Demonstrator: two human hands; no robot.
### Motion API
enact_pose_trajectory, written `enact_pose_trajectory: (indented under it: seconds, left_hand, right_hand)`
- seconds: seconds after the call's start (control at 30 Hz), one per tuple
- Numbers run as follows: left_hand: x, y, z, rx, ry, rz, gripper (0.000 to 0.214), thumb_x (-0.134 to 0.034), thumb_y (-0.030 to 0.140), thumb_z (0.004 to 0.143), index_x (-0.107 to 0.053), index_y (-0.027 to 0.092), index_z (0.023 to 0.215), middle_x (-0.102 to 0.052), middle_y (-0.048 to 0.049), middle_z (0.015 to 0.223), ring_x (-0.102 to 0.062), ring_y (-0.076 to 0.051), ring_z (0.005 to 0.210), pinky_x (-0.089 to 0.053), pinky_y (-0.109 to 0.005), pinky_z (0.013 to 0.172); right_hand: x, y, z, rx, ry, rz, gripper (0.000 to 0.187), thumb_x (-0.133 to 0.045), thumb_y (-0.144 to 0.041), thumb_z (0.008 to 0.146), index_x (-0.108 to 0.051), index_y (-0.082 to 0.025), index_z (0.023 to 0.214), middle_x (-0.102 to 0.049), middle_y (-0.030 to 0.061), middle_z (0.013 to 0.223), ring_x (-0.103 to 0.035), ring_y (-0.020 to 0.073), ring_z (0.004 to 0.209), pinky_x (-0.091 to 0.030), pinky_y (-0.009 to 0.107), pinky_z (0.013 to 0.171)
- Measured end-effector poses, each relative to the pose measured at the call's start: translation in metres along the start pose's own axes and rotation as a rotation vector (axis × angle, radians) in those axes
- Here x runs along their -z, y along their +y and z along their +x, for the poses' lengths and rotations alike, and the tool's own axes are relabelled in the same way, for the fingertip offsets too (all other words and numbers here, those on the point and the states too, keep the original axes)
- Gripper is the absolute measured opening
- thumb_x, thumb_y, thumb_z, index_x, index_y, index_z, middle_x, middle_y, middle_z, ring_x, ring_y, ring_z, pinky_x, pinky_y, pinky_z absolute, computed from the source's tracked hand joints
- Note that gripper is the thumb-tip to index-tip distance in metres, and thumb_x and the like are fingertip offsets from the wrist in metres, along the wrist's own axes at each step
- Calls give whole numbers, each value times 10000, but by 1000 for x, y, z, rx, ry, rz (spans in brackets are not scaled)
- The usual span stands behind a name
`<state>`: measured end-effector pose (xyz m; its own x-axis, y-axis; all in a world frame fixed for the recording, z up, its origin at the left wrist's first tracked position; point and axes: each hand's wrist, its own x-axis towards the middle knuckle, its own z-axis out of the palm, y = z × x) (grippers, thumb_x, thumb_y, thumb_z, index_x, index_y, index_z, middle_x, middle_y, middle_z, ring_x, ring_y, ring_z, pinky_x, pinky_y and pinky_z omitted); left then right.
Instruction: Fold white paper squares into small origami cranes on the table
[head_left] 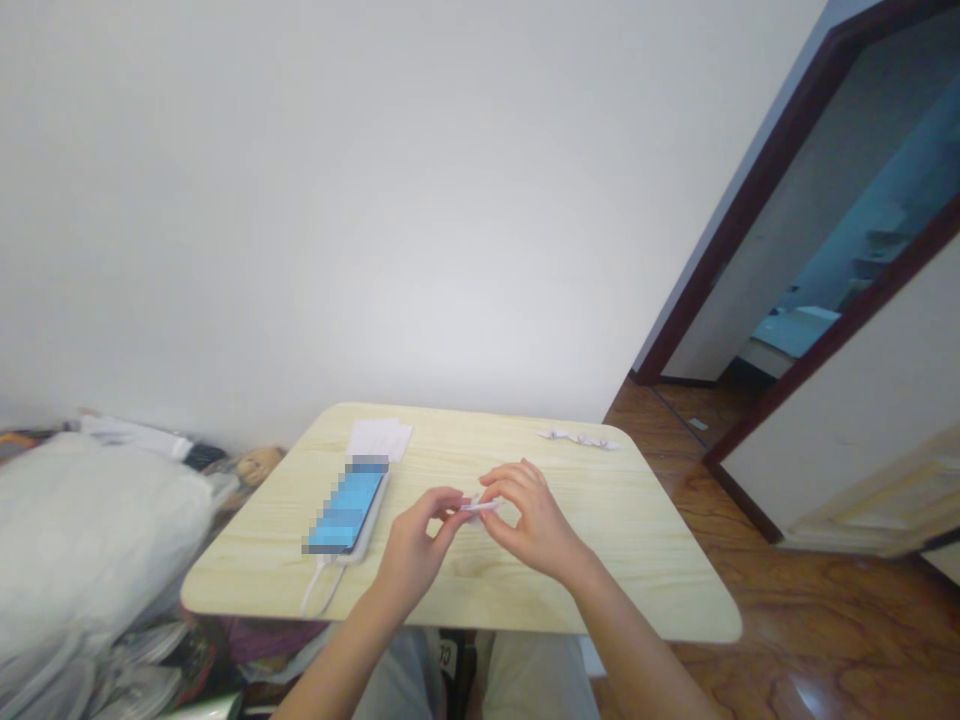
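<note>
Over the middle of the table, a small white piece, apparently folded paper (484,506), is pinched between the fingertips of both hands. My left hand (417,540) grips its left end with thumb and fingers. My right hand (534,515) closes on its right part, thumb below and fingers above. The fingers partly hide the piece, so its exact shape cannot be made out. Several small white twisted or folded pieces (579,438) lie in a row at the table's back right. White paper sheets (379,439) lie at the back left.
A phone with a lit blue screen (349,508) rests on a white block (373,525) left of my hands, with a white cable (319,585) running toward the front edge. The light wooden table (645,570) stands against a white wall. Left are bags (97,520); right, a doorway.
</note>
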<state>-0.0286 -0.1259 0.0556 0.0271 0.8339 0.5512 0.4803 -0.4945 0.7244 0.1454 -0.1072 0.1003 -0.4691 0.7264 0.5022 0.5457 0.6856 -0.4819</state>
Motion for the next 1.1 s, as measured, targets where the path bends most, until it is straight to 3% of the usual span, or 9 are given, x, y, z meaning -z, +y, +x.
enact_pose_trajectory:
  seconds: [0.3,0.5,0.8,1.1]
  left_hand:
    - [0,-1,3,-56,-48,39,100,-559,233,781,-641,180,759,-634,-32,717,-583,-139,678,-480,-254,621]
    - [-2,1,3,-61,-3,12,95,-559,226,779,-633,177,746,-625,-29,694,-565,-128,645,-470,-242,591]
    - [0,2,3,-40,14,-28,90,-567,224,774,-642,179,750,-627,-27,696,-563,-129,654,-461,-236,576]
    - [1,4,3,-24,-19,-16,107,-552,246,790,-629,176,765,-635,-36,732,-563,-141,690,-453,-248,577]
  right_hand:
    - [0,3,-1,-21,19,48,69,-589,-229,753,-591,-230,822,-624,12,897,-541,160,898,-254,396,967]
    - [1,2,0,-35,46,82,82,-575,-271,779,-600,-231,846,-636,22,879,-555,171,877,-291,393,939]
    - [-1,6,3,-32,56,199,67,-561,-185,791,-605,-224,822,-637,23,861,-561,163,869,-386,344,843]
    - [-1,2,4,-19,66,186,70,-562,-171,772,-601,-220,804,-635,20,831,-561,165,845,-379,355,853]
